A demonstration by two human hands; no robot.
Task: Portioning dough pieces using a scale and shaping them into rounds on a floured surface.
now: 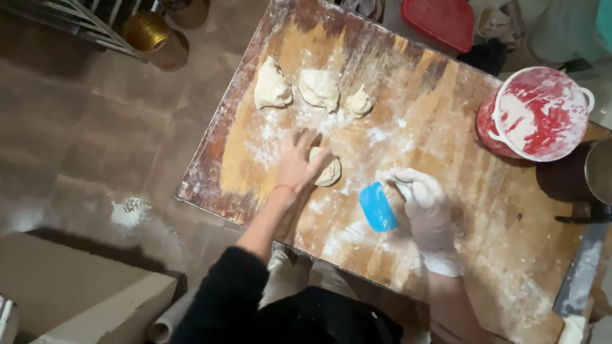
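Right now my left hand (pixel 296 159) lies flat on a dough piece (pixel 328 171) and my gloved right hand (pixel 426 207) pinches the blue scraper (pixel 377 207); with thin flour on the desk (pixel 503 223), dough may stick and tear.

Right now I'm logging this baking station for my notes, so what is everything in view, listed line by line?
wooden board: one, brown and floured, centre.
dough pieces: three, pale, far end of the board.
dough ball: one, pale, under the left hand.
scraper: one, blue, at the right hand.
bucket: one, red with white smears, right edge of the board.
red lid: one, top, beyond the board.
metal pot: one, grey, far right, partly cut off.
golden tin: one, on the floor, upper left.
cardboard box: one, tan, lower left.
spilled flour: one patch, white, on the floor.
left hand: bare, pressing the dough ball.
right hand: white glove, holding the scraper.
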